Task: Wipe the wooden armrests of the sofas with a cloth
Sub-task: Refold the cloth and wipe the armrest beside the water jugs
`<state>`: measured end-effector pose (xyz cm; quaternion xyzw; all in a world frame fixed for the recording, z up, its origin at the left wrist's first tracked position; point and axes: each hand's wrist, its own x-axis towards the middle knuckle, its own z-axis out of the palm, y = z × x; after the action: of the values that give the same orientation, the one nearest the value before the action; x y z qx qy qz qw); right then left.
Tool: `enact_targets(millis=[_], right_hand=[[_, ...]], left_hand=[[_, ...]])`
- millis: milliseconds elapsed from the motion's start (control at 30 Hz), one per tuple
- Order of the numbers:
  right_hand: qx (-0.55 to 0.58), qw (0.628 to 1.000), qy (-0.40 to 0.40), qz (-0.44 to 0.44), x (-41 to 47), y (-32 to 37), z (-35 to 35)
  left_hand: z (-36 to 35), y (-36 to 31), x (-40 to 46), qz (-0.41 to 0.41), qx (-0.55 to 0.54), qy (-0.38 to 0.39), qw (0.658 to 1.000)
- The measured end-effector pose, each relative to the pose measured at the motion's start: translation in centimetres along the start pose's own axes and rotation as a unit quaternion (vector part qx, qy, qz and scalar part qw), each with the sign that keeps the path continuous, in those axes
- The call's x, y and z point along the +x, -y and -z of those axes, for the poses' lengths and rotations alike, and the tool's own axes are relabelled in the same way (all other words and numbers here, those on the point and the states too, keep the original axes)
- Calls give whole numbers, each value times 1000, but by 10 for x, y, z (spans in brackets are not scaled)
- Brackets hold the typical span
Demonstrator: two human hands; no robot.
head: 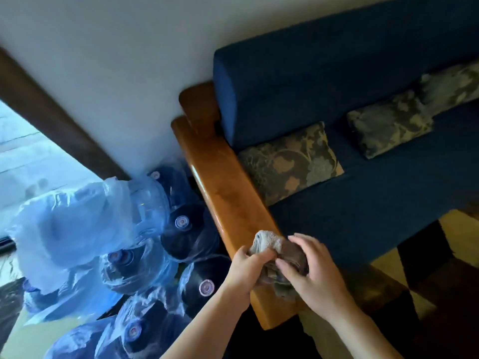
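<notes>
A pale wall point(116, 60) backs the blue sofa point(363, 190); daylight enters a dark-framed window point(23, 156).

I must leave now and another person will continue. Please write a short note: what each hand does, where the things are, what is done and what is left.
Left hand: grip closed on the cloth.
Right hand: also closed on the cloth, which is bunched between both hands.
The cloth lies on the near end of the wooden armrest of the blue sofa.
Done: I cannot tell how much is already wiped.
Left: probably the armrest's far part toward the wall; other armrests are out of view.
</notes>
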<state>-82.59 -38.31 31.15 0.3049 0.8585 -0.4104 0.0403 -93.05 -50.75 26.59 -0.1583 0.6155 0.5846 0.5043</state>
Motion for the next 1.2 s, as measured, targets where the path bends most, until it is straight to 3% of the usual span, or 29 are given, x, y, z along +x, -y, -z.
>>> enact_targets(millis=[67, 133, 300, 500, 633, 767, 867, 967, 1100, 1200], right_hand=[[-69, 989, 132, 16, 17, 2, 5], [-183, 966, 170, 62, 40, -1, 15], [-289, 938, 114, 150, 86, -4, 34], [-219, 949, 196, 115, 125, -9, 23], [-170, 967, 180, 55, 162, -2, 8], [-218, 962, 137, 88, 225, 26, -5], [-250, 957, 86, 122, 290, 52, -25], [-273, 944, 70, 171, 349, 75, -48], [-298, 922, 89, 232, 406, 98, -73], [-322, 893, 104, 296, 437, 112, -90]], left_hand=[[-11, -12, 7, -19, -18, -51, 998], [-26, -24, 8, -40, -31, -89, 995], [-65, -31, 2, -66, -50, -143, 986], [-60, -37, 16, -37, -86, -186, 978], [-12, -52, 42, -32, -86, -167, 982], [55, -83, 90, -64, -64, -254, 963], [93, -114, 138, -72, -55, -271, 958], [109, -135, 181, -93, 41, -292, 951], [113, -142, 217, -153, 366, -303, 866], [111, -145, 234, -118, 457, -259, 843]])
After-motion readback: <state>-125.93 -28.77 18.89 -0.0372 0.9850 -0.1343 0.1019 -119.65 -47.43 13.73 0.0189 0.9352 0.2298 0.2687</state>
